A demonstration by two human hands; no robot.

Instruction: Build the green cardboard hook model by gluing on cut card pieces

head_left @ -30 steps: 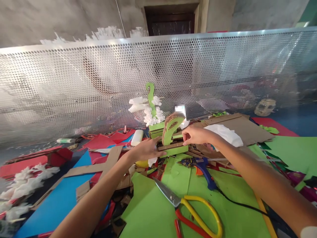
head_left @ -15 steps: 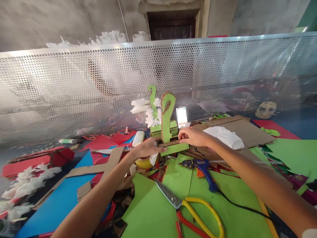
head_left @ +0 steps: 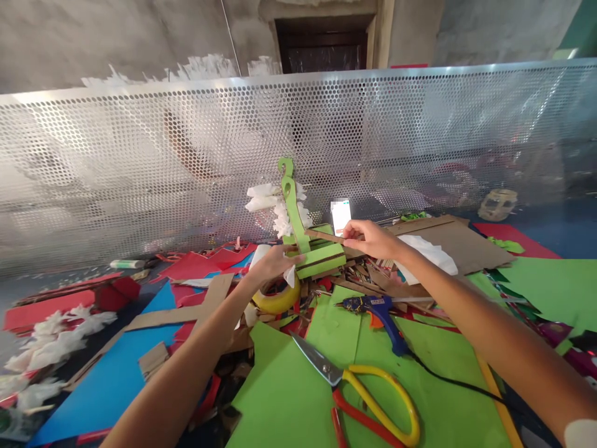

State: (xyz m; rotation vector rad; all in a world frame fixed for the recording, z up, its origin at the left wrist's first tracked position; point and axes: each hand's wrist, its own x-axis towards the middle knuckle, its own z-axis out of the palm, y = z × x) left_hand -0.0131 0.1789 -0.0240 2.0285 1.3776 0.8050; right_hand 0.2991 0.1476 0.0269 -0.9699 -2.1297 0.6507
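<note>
Out near the far edge of the littered table, just before the perforated metal screen (head_left: 420, 143), the left hand (head_left: 273, 262) curls its fingers round the end of a green cardboard model (head_left: 313, 256) with an upright curved neck, while the right hand (head_left: 368, 238) pinches a thin brown cardboard strip (head_left: 326, 235) between thumb and forefinger at the model's top. The body looks assembled and faced in smooth green paper, raw corrugated edges showing, so trimming seems left. Nearer lie a blue glue gun (head_left: 380, 314), yellow-handled scissors (head_left: 364, 398) and a yellow tape roll (head_left: 277, 300).
</note>
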